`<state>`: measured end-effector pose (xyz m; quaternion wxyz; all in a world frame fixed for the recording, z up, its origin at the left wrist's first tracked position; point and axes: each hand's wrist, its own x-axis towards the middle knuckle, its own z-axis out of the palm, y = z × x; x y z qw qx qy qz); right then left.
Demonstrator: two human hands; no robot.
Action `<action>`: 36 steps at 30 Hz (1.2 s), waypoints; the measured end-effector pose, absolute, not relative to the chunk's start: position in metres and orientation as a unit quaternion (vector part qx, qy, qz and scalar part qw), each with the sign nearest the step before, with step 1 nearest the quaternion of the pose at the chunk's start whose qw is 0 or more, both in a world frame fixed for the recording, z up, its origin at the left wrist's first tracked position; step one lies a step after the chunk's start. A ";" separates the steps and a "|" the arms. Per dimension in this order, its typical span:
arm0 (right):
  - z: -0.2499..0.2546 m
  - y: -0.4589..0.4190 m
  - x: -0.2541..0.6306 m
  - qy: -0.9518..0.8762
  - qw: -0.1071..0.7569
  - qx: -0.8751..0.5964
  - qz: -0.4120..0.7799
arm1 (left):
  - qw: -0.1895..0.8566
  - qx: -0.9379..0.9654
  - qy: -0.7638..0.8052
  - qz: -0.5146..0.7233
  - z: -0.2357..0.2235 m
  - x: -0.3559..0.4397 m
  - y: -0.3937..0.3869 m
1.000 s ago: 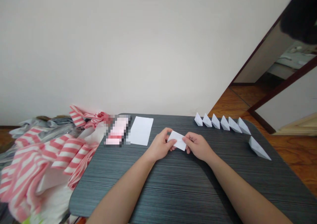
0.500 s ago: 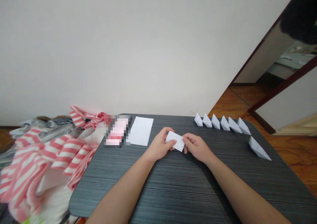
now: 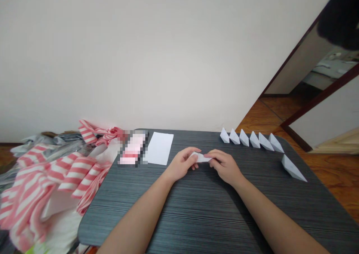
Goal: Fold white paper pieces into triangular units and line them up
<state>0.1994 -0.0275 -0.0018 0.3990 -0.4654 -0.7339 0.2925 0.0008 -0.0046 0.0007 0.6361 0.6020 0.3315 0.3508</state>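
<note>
A small folded piece of white paper [image 3: 201, 158] is held between my two hands above the middle of the table. My left hand [image 3: 183, 163] pinches its left end, thumb on the near side. At the right end, my right hand [image 3: 225, 166] grips it between thumb and fingers. The paper shows as a narrow, low shape, with part of it hidden by my fingers. Several white folded paper boats [image 3: 244, 138] stand in a row at the back right, and one more boat [image 3: 292, 168] sits nearer along the right side.
Flat white paper [image 3: 160, 148] lies on the dark table [image 3: 190, 216] left of my hands, beside a pixelated phone-like object [image 3: 133, 147]. Red-and-white striped cloth [image 3: 75, 171] is heaped off the table's left edge. A wall [image 3: 168, 59] rises behind.
The folded paper was a flat rectangle facing me; now it is tipped or bent into a narrower shape. Both hands have shifted slightly around it. The boats and flat paper stay put.
</note>
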 end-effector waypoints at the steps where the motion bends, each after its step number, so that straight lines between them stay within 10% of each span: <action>1: -0.002 -0.028 0.200 -0.726 0.393 -0.484 0.290 | 0.629 0.609 0.332 0.351 0.001 0.000 -0.004; 36: -0.019 -0.028 0.192 -0.591 0.400 -0.462 0.526 | 0.605 0.627 0.386 0.304 -0.001 0.003 -0.007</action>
